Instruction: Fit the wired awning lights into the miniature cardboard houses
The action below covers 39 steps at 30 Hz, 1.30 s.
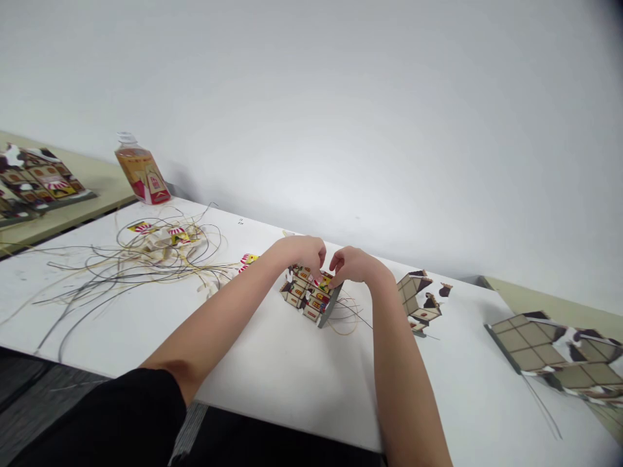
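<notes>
Both my hands meet over a small printed cardboard model house [310, 297] that stands on the white table [272, 363]. My left hand [300, 251] curls over its left top, fingers pinched on the upper edge. My right hand [356, 264] grips the right top edge, fingers bent and closed on the card. The model shows brown walls with red and yellow windows and a grey base panel on its right side.
A tangle of thin strips and printed card scraps [156, 250] lies at the left, with a bottle [141, 172] behind it. Another partly built card piece [419, 303] sits right of my hands. A large roof panel [555, 350] lies far right; a finished model [36, 178] far left.
</notes>
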### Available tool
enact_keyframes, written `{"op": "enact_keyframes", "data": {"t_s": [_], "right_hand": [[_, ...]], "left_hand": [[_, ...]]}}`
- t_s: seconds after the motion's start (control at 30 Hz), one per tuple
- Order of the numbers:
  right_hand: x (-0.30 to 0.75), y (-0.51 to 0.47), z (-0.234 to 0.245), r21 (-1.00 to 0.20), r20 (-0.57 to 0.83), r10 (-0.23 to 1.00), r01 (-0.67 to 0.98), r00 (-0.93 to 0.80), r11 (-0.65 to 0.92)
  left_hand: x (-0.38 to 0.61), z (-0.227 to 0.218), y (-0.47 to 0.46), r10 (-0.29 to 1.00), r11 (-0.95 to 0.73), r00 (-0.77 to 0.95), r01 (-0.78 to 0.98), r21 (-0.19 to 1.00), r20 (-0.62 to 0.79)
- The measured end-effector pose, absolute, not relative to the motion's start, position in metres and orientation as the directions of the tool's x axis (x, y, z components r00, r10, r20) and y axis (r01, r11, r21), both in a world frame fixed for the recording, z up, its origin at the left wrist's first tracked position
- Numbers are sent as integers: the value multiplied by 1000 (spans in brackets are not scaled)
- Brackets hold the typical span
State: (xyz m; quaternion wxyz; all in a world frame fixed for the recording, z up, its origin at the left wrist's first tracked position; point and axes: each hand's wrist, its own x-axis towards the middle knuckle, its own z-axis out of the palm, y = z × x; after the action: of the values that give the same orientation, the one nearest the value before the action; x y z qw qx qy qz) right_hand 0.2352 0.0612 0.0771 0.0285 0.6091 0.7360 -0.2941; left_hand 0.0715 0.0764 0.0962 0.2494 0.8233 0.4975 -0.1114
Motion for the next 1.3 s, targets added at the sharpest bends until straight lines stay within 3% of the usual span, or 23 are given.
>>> {"op": "enact_keyframes", "data": {"t_s": [0.27,0.73,0.93,1.17,1.3], "right_hand": [[234,59,80,-413,-386,871,901,-305,132],[224,39,104,-273,-413,870,948,-270,164],[242,37,112,-324,-357,906,940,-227,107],[285,18,133,-402,-251,963,916,-100,-10],[321,0,142,-463,-201,979,881,-3,-92]], "left_hand": [[71,95,78,770,-384,482,874,298,-419],[68,105,68,785,-434,480,877,205,-391],[60,115,60,740,-496,521,850,176,-426],[81,103,50,737,-538,492,842,39,-463],[94,96,41,701,-588,540,807,51,-465]]}}
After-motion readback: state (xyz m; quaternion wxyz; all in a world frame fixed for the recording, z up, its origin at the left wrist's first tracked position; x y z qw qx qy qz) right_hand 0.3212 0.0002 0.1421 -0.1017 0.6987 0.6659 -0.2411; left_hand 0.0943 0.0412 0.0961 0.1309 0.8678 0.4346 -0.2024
